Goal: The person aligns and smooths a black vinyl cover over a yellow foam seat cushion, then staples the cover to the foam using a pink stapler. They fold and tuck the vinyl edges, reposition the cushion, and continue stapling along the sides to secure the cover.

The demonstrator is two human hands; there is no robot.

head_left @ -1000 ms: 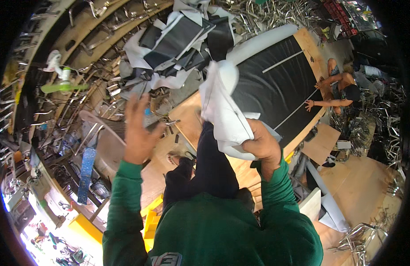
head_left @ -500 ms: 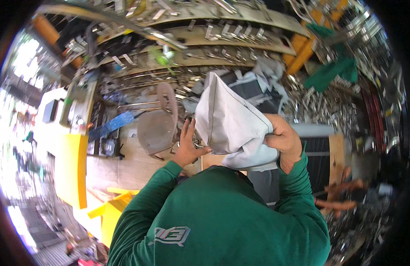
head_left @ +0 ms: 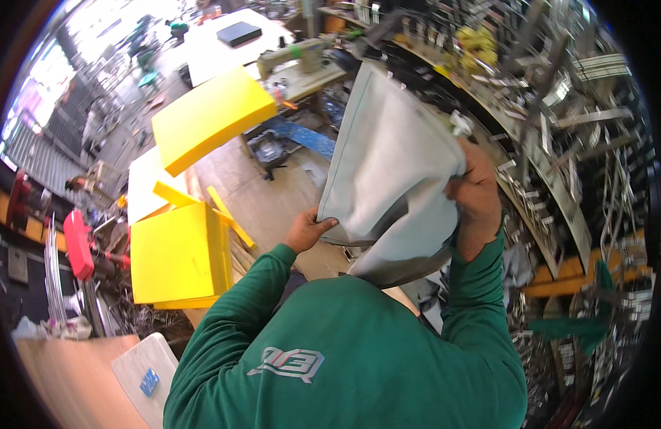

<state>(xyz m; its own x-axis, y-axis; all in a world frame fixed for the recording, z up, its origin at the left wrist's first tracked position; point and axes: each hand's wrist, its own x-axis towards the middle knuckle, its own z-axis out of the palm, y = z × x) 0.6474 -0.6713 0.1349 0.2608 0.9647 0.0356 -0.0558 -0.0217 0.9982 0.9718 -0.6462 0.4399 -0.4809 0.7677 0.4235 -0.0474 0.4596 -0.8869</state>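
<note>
A pale grey stitched cover (head_left: 388,150) is tapering toward twelve o'clock, a seam running along its nine-o'clock edge and shadowed creases crossing its lower part. It is hanging between both grips: the right hand (head_left: 479,189) is clasping its bunched edge at three o'clock, the left hand (head_left: 307,230) pinching its corner at eight o'clock.

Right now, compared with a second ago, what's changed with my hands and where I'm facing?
Your left hand, open and apart from the grey cover a second ago, now pinches its lower left corner. You've turned left, bringing the yellow blocks farther up the view. Your right hand kept its hold.
</note>
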